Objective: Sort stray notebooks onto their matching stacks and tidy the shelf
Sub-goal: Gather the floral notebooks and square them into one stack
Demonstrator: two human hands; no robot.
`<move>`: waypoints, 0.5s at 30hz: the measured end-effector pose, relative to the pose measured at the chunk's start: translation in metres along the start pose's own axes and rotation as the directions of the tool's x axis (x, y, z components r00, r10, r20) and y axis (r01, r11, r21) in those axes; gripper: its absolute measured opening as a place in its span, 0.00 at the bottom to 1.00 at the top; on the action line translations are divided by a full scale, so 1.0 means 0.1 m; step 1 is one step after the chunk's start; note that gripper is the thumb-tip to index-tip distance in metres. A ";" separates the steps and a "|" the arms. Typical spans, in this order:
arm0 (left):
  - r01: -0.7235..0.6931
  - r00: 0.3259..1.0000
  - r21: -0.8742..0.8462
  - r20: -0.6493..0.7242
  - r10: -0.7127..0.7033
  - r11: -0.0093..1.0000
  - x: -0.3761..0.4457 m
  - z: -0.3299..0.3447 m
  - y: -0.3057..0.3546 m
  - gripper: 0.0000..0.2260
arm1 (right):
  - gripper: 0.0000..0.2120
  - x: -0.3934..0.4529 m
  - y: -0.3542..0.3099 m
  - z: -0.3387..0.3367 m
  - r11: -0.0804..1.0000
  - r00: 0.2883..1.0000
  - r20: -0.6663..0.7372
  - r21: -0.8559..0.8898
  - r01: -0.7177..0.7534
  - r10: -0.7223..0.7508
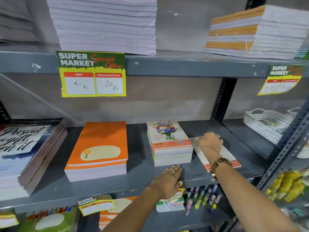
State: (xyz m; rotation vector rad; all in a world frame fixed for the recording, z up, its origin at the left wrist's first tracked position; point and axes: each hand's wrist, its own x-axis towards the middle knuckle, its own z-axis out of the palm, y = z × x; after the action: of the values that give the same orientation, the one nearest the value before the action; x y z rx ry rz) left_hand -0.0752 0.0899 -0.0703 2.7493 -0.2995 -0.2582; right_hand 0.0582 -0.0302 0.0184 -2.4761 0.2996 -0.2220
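On the middle grey shelf (117,186) stands a stack of flower-cover notebooks (168,144). Right of it lies a single stray notebook (225,156), white with an orange bottom strip. My right hand (209,143) rests on that notebook's far end with the fingers curled on it; a watch sits on the wrist. My left hand (168,180) lies flat and open on the shelf's front edge, just before the flower stack, holding nothing. An orange notebook stack (98,151) stands to the left of the flower stack.
A stack of large lettered notebooks (25,151) fills the shelf's left end. A white perforated basket (265,124) sits at the right. Tall paper stacks (107,25) load the upper shelf, price tags (92,74) hang from it. Pens (202,198) and more notebooks lie below.
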 end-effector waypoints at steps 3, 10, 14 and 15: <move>-0.023 1.000 0.004 0.008 0.023 1.000 0.17 0.03 0.12 0.25 | 0.19 0.16 0.30 -0.07 0.997 0.996 0.063 -0.043 -0.063 0.066; -0.064 0.998 0.040 0.014 0.063 0.997 0.52 0.08 0.31 0.26 | 0.43 0.40 0.90 -0.22 0.925 0.915 0.320 -0.360 -0.125 0.248; -0.068 0.997 0.096 -0.015 0.070 0.993 0.63 0.11 0.37 0.27 | 0.49 0.50 1.01 -0.21 0.874 0.931 0.314 -0.486 -0.008 0.183; -0.067 0.997 0.106 -0.018 0.069 0.992 0.66 0.12 0.39 0.27 | 0.47 0.54 1.03 -0.21 0.873 0.935 0.307 -0.488 -0.009 0.181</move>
State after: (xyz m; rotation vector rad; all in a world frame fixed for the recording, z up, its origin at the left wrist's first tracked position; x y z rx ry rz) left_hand -0.0209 0.0348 -0.0765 2.8372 -0.4112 -0.2006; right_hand 0.0887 -0.1368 -0.0225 -2.9143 0.3603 0.3770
